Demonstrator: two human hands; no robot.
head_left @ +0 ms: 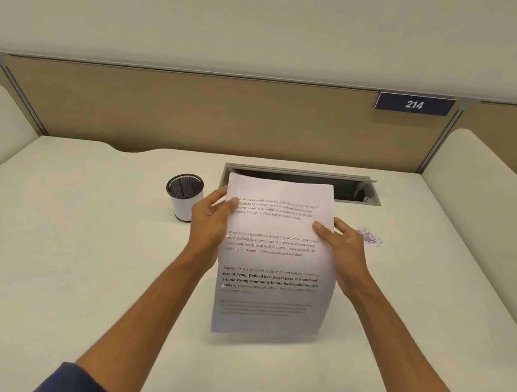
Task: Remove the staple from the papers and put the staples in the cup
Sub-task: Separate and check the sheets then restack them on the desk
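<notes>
**Both hands up on the printed sheets**

The white printed papers point(276, 260) are lifted off the pale desk surface point(87, 258), held upright and facing the camera, bottom edge blurred. The left hand point(212, 223) pinches the left edge near the top, thumb lying across the first lines of text, fingers curled behind the sheet. The right hand point(345, 251) clamps the right edge a little lower, thumb on the front, fingers spread behind. Where the staple sits cannot be made out; two small pale spots show along the left margin, too tiny to identify.

Just left of the left hand stands the black mesh-rimmed cup with a white body point(184, 196), upright, partly hidden by the knuckles. Beyond the right hand, a small glinting heap of loose clips or staples point(370, 236) lies on the desk. Behind the papers, a grey cable-tray slot point(358, 191) is open. A dark plate reading 214 point(414, 104) hangs on the tan partition.
</notes>
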